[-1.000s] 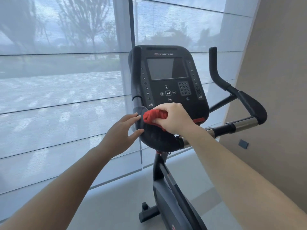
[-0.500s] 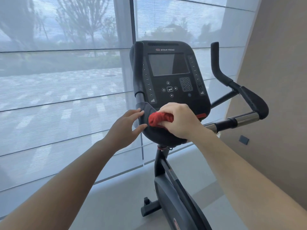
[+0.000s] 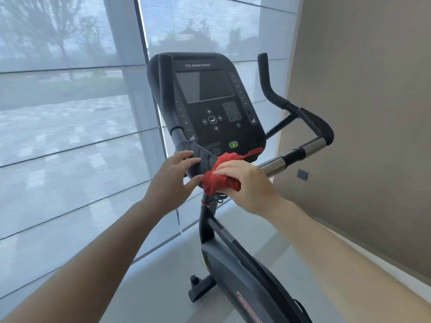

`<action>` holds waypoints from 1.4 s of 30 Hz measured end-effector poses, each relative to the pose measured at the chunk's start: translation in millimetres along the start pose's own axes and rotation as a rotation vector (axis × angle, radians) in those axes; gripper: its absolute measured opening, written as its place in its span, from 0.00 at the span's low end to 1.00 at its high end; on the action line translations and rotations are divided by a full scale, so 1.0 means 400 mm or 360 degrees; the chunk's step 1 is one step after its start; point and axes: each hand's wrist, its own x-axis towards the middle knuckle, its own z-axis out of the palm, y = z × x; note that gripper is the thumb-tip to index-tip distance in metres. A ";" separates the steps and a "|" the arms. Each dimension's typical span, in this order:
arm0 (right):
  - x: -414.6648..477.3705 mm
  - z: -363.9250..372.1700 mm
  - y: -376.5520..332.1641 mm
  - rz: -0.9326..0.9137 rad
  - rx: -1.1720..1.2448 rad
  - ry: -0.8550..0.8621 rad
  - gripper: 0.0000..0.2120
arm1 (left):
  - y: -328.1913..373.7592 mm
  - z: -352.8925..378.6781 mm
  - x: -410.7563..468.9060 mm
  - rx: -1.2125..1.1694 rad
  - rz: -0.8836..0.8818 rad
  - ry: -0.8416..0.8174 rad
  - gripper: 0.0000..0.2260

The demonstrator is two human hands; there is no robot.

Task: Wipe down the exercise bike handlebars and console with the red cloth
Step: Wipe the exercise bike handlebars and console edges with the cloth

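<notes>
Below the console (image 3: 210, 101), right hand (image 3: 249, 185) grips red cloth (image 3: 213, 180); left hand (image 3: 170, 183) rests relaxed beside.

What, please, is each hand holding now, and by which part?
The right hand grips the red cloth by its bunched middle, pressed low on the console. The left hand only touches its edge.

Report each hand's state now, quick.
Left hand: open, fingers touching the black handlebar pad.
Right hand: closed around the red cloth.
</notes>
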 end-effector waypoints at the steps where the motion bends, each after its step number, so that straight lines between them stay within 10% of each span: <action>1: -0.011 0.001 0.006 0.0024 -0.0013 -0.0004 0.10 | -0.002 0.003 -0.001 -0.0005 0.0012 0.0006 0.19; 21: -0.072 -0.070 0.133 0.0070 0.0026 0.0075 0.14 | 0.097 0.027 -0.015 0.0019 0.0076 -0.0011 0.15; 27: -0.053 -0.146 0.214 0.0387 -0.0108 0.0505 0.07 | 0.175 0.064 -0.011 0.0147 -0.0053 0.0057 0.15; 32: -0.082 -0.089 0.210 0.0069 0.0074 0.0065 0.08 | 0.203 0.094 -0.005 0.0178 -0.0188 0.0106 0.12; 42: -0.092 -0.092 0.243 0.0026 0.0141 0.0078 0.08 | 0.226 0.104 0.008 0.0252 -0.0316 0.0091 0.11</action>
